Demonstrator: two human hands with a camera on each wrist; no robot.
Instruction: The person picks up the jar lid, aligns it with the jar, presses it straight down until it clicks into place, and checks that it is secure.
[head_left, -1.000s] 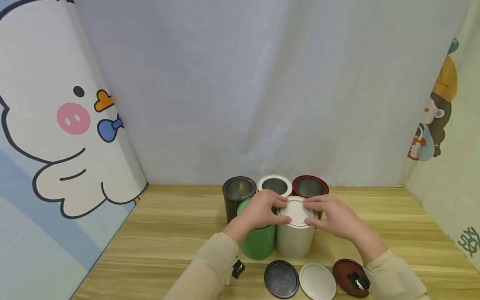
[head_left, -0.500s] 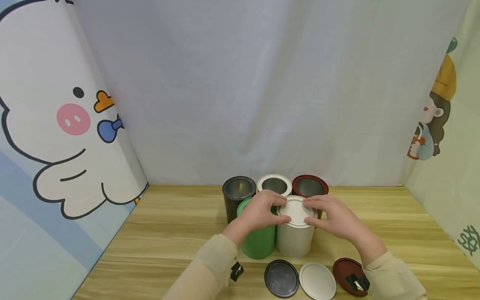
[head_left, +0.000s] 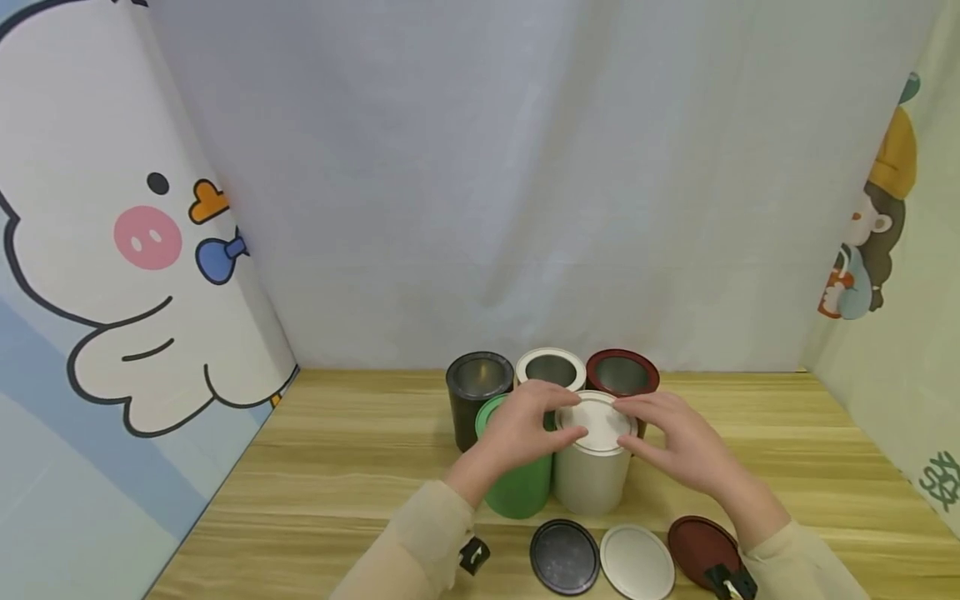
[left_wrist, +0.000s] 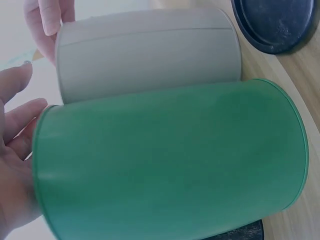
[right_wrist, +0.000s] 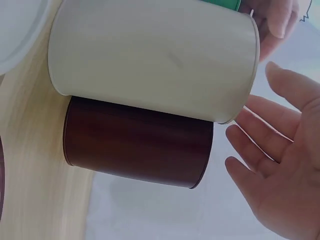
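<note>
A white can (head_left: 588, 483) stands upright in the front row with a flat white lid (head_left: 600, 423) on its top. My left hand (head_left: 521, 427) reaches across the green can (head_left: 525, 487), thumb and fingertips spread at the lid's left edge. On the other side, my right hand (head_left: 686, 437) has its fingertips right at the lid's right edge, thumb apart from the fingers. The right wrist view shows this right hand (right_wrist: 280, 155) with fingers loosely extended beyond the can's top end. Part of the green can's top is hidden behind my left hand.
Behind stand a black can (head_left: 468, 408), another white-rimmed can (head_left: 521, 367) and a dark red can (head_left: 652, 379), all uncovered. Near the front lie a black lid (head_left: 564, 557), a white lid (head_left: 637, 562) and a dark red lid (head_left: 701, 546) on the wooden table (head_left: 337, 467).
My right hand has eased a little to the right, its thumb and fingers drawing back from the middle of the lid. The left hand and the cans keep their places.
</note>
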